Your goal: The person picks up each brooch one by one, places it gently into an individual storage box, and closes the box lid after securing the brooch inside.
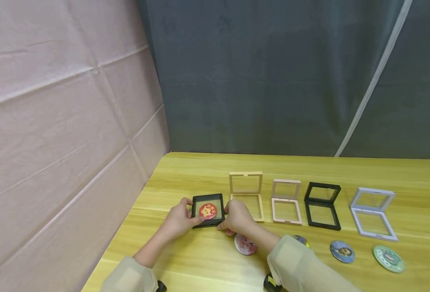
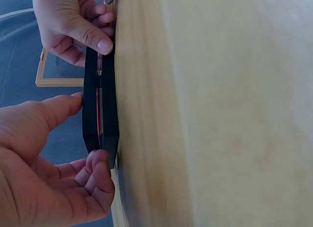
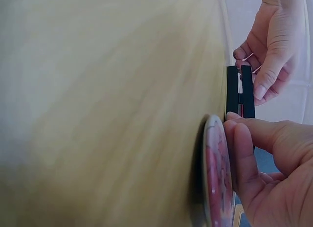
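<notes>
A black square display case lies on the table with a red round badge showing a yellow star figure inside it. My left hand holds its left side, thumb on the upper face. At the right side, my right hand pinches the near corner. Seen edge-on in the left wrist view, the two halves of the case lie together with a narrow slit between them, where a red edge shows. A pink round badge lies just below my right hand, partly under the forearm.
Open display cases stand in a row to the right: yellow, pink, black and white. Before them lie a partly covered badge, a blue badge and a green badge. A pale draped wall borders the left.
</notes>
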`<act>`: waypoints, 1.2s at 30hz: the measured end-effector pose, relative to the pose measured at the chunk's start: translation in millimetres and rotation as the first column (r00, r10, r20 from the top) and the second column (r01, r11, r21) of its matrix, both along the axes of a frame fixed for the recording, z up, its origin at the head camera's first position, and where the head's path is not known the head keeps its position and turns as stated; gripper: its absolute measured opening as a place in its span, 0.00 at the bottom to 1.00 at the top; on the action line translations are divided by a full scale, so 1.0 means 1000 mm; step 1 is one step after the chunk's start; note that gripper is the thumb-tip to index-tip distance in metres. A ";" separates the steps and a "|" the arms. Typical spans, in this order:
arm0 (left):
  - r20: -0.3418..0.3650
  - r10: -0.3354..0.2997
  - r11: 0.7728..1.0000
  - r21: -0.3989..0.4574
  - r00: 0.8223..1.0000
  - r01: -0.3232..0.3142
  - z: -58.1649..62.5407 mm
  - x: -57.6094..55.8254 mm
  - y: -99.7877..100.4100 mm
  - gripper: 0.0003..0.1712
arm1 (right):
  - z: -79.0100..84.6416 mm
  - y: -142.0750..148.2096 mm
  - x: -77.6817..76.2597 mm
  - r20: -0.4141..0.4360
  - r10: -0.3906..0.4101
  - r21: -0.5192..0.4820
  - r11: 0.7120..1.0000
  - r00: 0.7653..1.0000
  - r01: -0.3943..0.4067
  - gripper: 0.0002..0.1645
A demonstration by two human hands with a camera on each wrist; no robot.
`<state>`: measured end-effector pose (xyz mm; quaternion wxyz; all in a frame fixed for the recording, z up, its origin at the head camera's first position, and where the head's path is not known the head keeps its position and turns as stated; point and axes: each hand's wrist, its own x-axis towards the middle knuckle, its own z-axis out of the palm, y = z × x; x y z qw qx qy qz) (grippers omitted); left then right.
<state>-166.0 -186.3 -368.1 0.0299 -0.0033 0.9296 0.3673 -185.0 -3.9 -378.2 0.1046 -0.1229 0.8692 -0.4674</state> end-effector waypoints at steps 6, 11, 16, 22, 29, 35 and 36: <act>-0.002 0.002 1.000 -0.012 1.000 -0.002 0.000 -0.001 0.001 0.36 | 0.001 0.000 0.000 -0.003 0.006 0.009 1.000 1.000 -0.006 0.24; 0.010 -0.007 1.000 0.001 1.000 0.007 0.000 -0.001 0.001 0.39 | 0.001 -0.001 0.001 -0.004 0.006 0.010 1.000 1.000 -0.005 0.24; 0.018 -0.009 1.000 0.017 1.000 0.009 0.000 -0.001 0.001 0.40 | 0.002 -0.001 0.001 -0.003 0.003 0.018 1.000 1.000 -0.003 0.24; 0.029 -0.005 0.999 0.037 1.000 0.004 -0.001 -0.002 0.000 0.38 | 0.002 0.000 0.002 -0.002 0.004 0.028 1.000 1.000 -0.004 0.24; 0.037 -0.008 0.999 0.048 0.999 0.006 -0.001 -0.003 -0.001 0.37 | 0.002 -0.001 0.001 -0.012 0.011 0.026 1.000 1.000 -0.011 0.26; 0.041 -0.011 1.000 0.029 0.999 0.009 -0.002 -0.002 0.000 0.37 | 0.001 -0.002 0.001 -0.014 0.007 0.022 1.000 1.000 -0.006 0.25; 0.041 -0.012 1.000 0.023 0.999 0.011 -0.002 -0.002 0.001 0.37 | 0.001 -0.002 0.001 -0.013 0.005 0.021 1.000 1.000 -0.005 0.24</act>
